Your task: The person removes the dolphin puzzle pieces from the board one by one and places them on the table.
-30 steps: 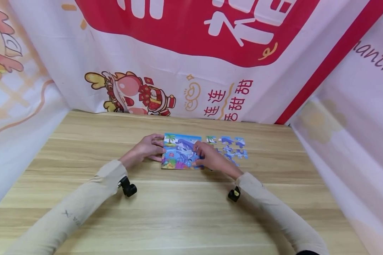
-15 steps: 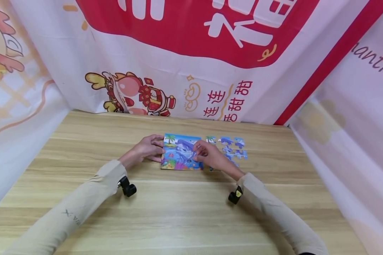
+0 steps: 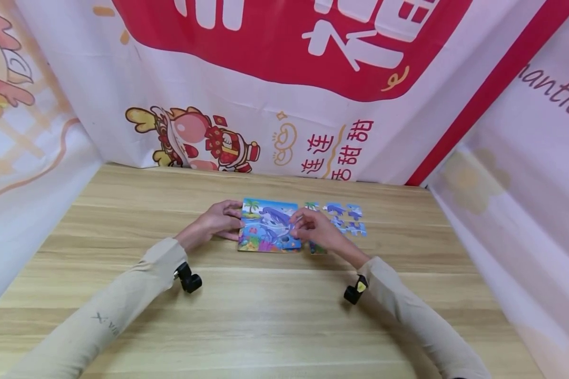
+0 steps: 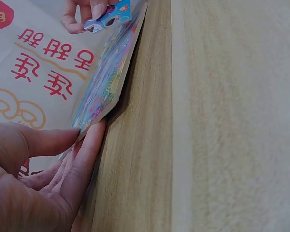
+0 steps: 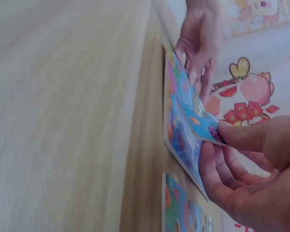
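Observation:
A dolphin-and-sea jigsaw board [image 3: 264, 233] lies flat on the wooden table. My left hand [image 3: 216, 219] grips its left edge; in the left wrist view the thumb rests on the top of the edge, with a finger beneath it. Over the board's right part, my right hand [image 3: 314, 228] pinches a blue puzzle piece [image 5: 199, 124] between thumb and fingers. That piece is tilted and overlaps the board's lower right area in the head view. From the left wrist view, the same puzzle piece [image 4: 117, 14] stands partly above the board surface.
Several loose puzzle pieces [image 3: 353, 228] lie right of the board, some partly covered by my right hand. Another strip of puzzle [image 3: 319, 249] sits close by the board's right edge. A printed cloth [image 3: 208, 73] hangs along the table's back edge.
My right hand has drawn slightly to the right, and the pinched puzzle piece now shows more clearly at the board's lower right. My left hand keeps its hold on the board.

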The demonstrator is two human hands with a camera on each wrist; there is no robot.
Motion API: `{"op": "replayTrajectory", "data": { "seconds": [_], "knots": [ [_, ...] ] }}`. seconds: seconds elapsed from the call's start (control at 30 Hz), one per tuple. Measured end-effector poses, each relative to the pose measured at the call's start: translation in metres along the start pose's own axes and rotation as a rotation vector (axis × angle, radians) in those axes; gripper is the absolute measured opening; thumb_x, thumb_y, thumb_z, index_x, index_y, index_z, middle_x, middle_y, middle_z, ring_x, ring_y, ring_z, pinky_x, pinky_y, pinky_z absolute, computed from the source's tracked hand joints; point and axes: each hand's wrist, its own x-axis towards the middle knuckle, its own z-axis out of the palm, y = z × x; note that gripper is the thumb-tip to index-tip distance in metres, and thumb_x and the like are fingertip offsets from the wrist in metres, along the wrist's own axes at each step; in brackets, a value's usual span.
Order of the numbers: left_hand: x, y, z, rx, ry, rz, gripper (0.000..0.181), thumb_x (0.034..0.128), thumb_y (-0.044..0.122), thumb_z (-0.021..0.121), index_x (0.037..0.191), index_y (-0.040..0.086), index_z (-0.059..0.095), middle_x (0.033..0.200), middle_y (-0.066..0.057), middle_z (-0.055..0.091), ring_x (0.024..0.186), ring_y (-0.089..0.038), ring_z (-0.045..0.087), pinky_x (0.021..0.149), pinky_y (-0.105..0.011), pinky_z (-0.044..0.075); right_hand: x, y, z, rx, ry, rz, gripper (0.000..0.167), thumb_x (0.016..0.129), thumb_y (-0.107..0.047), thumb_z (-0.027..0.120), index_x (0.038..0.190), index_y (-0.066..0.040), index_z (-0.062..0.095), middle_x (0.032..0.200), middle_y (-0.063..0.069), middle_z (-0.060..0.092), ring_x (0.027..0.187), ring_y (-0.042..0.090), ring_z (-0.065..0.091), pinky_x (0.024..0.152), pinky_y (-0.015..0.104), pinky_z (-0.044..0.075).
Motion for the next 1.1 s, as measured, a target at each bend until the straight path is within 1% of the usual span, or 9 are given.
{"op": "replayTrajectory", "data": {
  "seconds": [0.17,0.3,0.4,0.53,0.57,0.67,0.83,0.97,1.1],
  "knots": [
    [-0.001,-0.001,-0.001,0.029,-0.005,0.006,0.074,0.1004,-0.002,0.064,0.164,0.007,0.028,0.145,-0.021,0.042,0.114,-0.030,0.062,0.082,-0.037,0.069,-0.006,0.005,-0.015,-0.036,0.014,0.036,0.026,0.101,-0.006,0.069,0.125,0.003,0.065,0.105,0.017,0.069,0.090,0.024,0.068,0.078,0.034,0.066],
    [-0.001,-0.001,-0.002,0.031,-0.018,0.016,0.074,0.1009,-0.002,0.063,0.164,0.006,0.027,0.147,-0.022,0.041,0.116,-0.031,0.062,0.083,-0.038,0.069,-0.013,0.011,-0.029,-0.056,0.040,0.055,0.026,0.101,-0.006,0.070,0.124,0.004,0.065,0.104,0.018,0.070,0.086,0.023,0.068,0.073,0.037,0.067],
    [0.000,-0.002,-0.002,0.026,-0.020,0.015,0.074,0.1007,-0.002,0.063,0.165,0.006,0.026,0.148,-0.022,0.040,0.116,-0.032,0.061,0.084,-0.038,0.069,-0.019,0.013,-0.039,-0.032,0.055,0.085,0.027,0.101,-0.003,0.068,0.126,0.006,0.063,0.105,0.019,0.067,0.086,0.024,0.068,0.073,0.041,0.068],
    [0.002,-0.002,-0.002,0.021,-0.020,0.016,0.075,0.1007,-0.002,0.064,0.165,0.007,0.026,0.148,-0.022,0.040,0.118,-0.032,0.060,0.084,-0.038,0.069,-0.024,0.014,-0.052,0.017,0.063,0.155,0.031,0.103,-0.003,0.065,0.131,0.008,0.059,0.107,0.019,0.063,0.089,0.025,0.068,0.077,0.047,0.070],
    [0.002,-0.002,-0.002,0.021,-0.020,0.016,0.075,0.1006,-0.002,0.064,0.165,0.007,0.026,0.147,-0.021,0.041,0.119,-0.032,0.060,0.084,-0.038,0.069,-0.025,0.015,-0.056,0.020,0.065,0.171,0.031,0.103,-0.004,0.064,0.132,0.008,0.059,0.108,0.018,0.063,0.089,0.025,0.067,0.077,0.047,0.070],
    [0.002,-0.002,-0.001,0.020,-0.019,0.019,0.075,0.1004,-0.002,0.064,0.165,0.007,0.027,0.145,-0.020,0.042,0.119,-0.032,0.059,0.084,-0.037,0.069,-0.030,0.019,-0.069,0.016,0.049,0.203,0.033,0.104,-0.005,0.064,0.134,0.008,0.057,0.109,0.018,0.062,0.087,0.025,0.068,0.076,0.045,0.070],
    [0.001,-0.002,-0.001,0.025,-0.022,0.025,0.075,0.1005,-0.002,0.064,0.165,0.006,0.026,0.145,-0.021,0.042,0.117,-0.031,0.060,0.083,-0.037,0.069,-0.042,0.029,-0.095,-0.017,0.000,0.187,0.033,0.104,-0.005,0.063,0.132,0.009,0.057,0.108,0.021,0.061,0.084,0.025,0.069,0.073,0.045,0.070],
    [0.000,-0.003,-0.003,0.048,-0.014,0.003,0.074,0.1009,-0.001,0.064,0.164,0.007,0.027,0.146,-0.021,0.042,0.114,-0.030,0.063,0.083,-0.037,0.069,-0.052,0.041,-0.115,-0.069,-0.012,0.186,0.031,0.104,-0.006,0.064,0.130,0.009,0.058,0.107,0.021,0.062,0.085,0.022,0.067,0.073,0.047,0.070],
    [0.001,-0.003,-0.003,0.060,-0.012,-0.007,0.073,0.1012,0.000,0.064,0.164,0.009,0.029,0.147,-0.021,0.042,0.115,-0.029,0.063,0.084,-0.037,0.069,-0.063,0.048,-0.130,-0.113,-0.048,0.239,0.027,0.104,-0.007,0.064,0.127,0.007,0.060,0.107,0.019,0.062,0.081,0.023,0.068,0.071,0.042,0.069]
  ]
}}
